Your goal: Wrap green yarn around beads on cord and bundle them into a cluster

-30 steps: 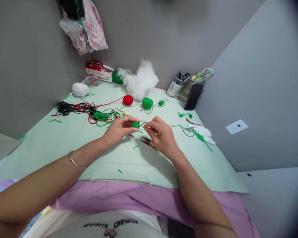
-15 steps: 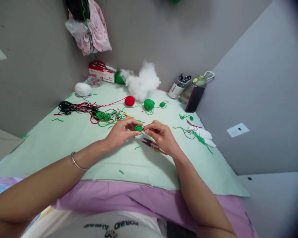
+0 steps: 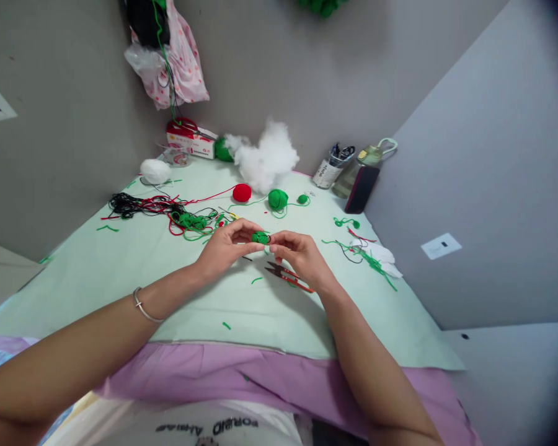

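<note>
Green piece [image 3: 260,237] sits over mat [image 3: 204,316], grasped between thumb and fingers of left hand [image 3: 225,246]. Right hand [image 3: 301,255] at its 3 o'clock, fingertips drawn close by dark thread [image 3: 268,238]; cannot tell if they grip it. From the piece, snips [image 3: 286,275] lie at 5 o'clock, red ball [image 3: 242,192] at 11, green ball [image 3: 278,199] at 1

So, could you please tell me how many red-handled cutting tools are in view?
2: scissors on the box at the back left, and snips on the table by the right hand. Others may be hidden.
</note>
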The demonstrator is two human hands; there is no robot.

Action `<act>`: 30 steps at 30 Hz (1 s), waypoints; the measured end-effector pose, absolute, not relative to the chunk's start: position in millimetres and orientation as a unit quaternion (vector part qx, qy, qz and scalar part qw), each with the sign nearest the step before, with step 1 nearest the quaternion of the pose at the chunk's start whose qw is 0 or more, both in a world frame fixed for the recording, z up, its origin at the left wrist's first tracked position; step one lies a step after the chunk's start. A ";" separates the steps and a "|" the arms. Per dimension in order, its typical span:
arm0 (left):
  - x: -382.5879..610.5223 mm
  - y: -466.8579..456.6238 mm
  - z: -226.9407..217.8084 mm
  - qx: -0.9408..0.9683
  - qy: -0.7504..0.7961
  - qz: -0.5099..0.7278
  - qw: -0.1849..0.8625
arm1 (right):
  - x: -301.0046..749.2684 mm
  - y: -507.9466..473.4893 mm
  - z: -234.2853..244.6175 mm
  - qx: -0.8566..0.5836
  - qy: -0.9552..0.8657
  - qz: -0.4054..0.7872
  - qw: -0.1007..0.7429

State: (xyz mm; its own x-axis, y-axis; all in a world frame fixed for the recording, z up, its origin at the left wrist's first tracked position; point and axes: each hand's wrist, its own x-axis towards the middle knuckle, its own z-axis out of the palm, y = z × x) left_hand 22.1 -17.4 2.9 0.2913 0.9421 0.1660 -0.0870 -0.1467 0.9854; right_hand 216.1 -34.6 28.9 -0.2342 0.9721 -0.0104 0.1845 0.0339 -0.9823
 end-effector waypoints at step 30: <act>23.7 -17.7 -4.1 0.608 0.322 0.330 0.646 | 227.9 -24.6 37.0 -0.386 -0.459 0.693 0.401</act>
State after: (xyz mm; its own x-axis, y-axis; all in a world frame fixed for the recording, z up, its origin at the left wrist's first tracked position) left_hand 23.7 -17.7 -4.1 0.5744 0.8185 -0.0139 -0.0351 0.0415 0.9985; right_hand 227.9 -24.6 37.0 -0.3810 0.9094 -0.1667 -0.2014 -0.2576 -0.9450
